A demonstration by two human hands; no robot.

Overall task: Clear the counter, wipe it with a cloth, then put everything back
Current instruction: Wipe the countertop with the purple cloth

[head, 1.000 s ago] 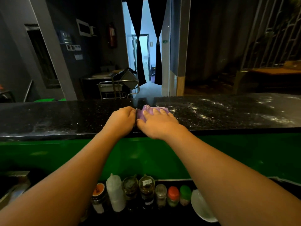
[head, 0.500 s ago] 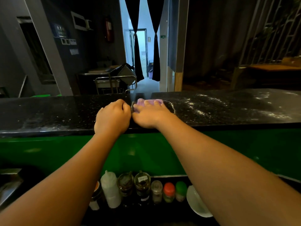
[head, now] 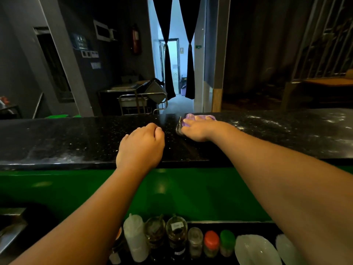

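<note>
Right hand (head: pixel 198 130) pressed flat on purple cloth (head: pixel 203 118), black counter (head: pixel 76 138), left hand (head: pixel 141 148) clenched, empty, glass jars (head: pixel 155 233) with dark contents below

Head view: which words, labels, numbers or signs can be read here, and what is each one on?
No text is legible in this frame.
Jar label, white, on a glass jar below the counter: blurred.
Dark plaque on the left wall: too small to read.
White notice below it: blurred.
Green sign beside the doorway: too small to read.
</note>
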